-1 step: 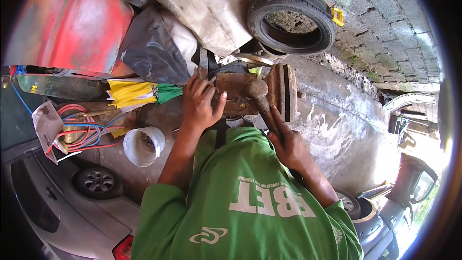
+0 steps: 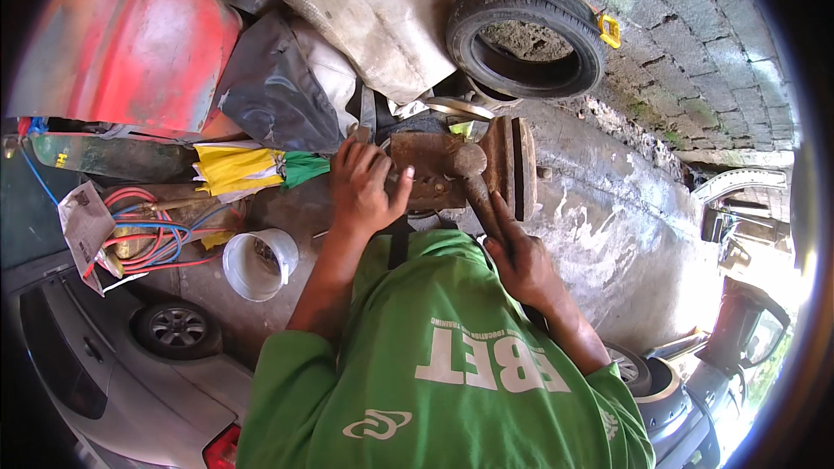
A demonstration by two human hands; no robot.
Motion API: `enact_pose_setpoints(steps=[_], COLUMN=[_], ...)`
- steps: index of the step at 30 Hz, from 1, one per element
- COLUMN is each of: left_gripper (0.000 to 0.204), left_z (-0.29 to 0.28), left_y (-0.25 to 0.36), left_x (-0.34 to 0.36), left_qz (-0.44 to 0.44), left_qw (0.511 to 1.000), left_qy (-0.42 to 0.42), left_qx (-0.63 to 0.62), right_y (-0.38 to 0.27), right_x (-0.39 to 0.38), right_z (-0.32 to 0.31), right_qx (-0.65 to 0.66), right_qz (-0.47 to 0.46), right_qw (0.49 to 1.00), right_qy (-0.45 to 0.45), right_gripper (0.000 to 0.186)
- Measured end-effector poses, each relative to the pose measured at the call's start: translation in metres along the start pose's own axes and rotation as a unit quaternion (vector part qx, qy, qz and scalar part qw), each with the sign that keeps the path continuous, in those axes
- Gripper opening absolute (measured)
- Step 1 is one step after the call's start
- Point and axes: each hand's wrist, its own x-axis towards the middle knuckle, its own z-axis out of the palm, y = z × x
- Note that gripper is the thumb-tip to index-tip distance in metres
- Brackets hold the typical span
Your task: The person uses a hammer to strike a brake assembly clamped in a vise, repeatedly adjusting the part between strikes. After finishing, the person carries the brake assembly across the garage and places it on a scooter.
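My right hand (image 2: 521,265) is closed around the handle of a hammer (image 2: 470,160). The hammer's round, worn head is over the rusty body of a bench vise (image 2: 421,155), close to its wide jaws (image 2: 511,167). At the vise's left end, my left hand (image 2: 369,187) has its fingers curled over a small brownish metal piece (image 2: 363,134), with the thumb sticking out toward the vise. Most of that piece is hidden under the fingers, so its kind does not show.
Beyond the vise lie a tire (image 2: 527,33) and a grey tarp (image 2: 373,9). To the left are a white bucket (image 2: 260,265), coiled red and blue hoses (image 2: 156,230), a yellow-and-green cloth (image 2: 248,167) and a silver car (image 2: 148,382). A block wall (image 2: 695,43) rises at far right.
The hammer head has shifted very slightly to the right. My left hand has barely moved, its fingers still curled at the vise's left end.
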Motion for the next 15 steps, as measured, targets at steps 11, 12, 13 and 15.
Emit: enact_pose_setpoints(steps=[11, 12, 13, 15], left_gripper=[0.038, 0.04, 0.043, 0.049], left_z=[0.008, 0.01, 0.013, 0.019], left_y=[0.032, 0.032, 0.032, 0.032], left_x=[0.005, 0.008, 0.01, 0.014], left_qz=[-0.121, -0.112, -0.103, -0.144], left_qw=[0.979, 0.982, 0.985, 0.981], left_qy=[-0.007, -0.01, -0.01, -0.005], left_qx=[0.162, 0.151, 0.141, 0.127], right_y=[-0.028, -0.03, -0.032, -0.033], right_x=[0.002, 0.001, 0.0, 0.006], right_z=[-0.03, -0.031, -0.033, -0.03], right_qx=[-0.025, -0.023, -0.021, -0.012], right_qz=[0.001, 0.002, 0.001, -0.036], right_qw=[0.999, 0.999, 0.999, 0.998], right_qy=[0.031, 0.035, 0.041, 0.046], right_gripper=[0.066, 0.068, 0.071, 0.071])
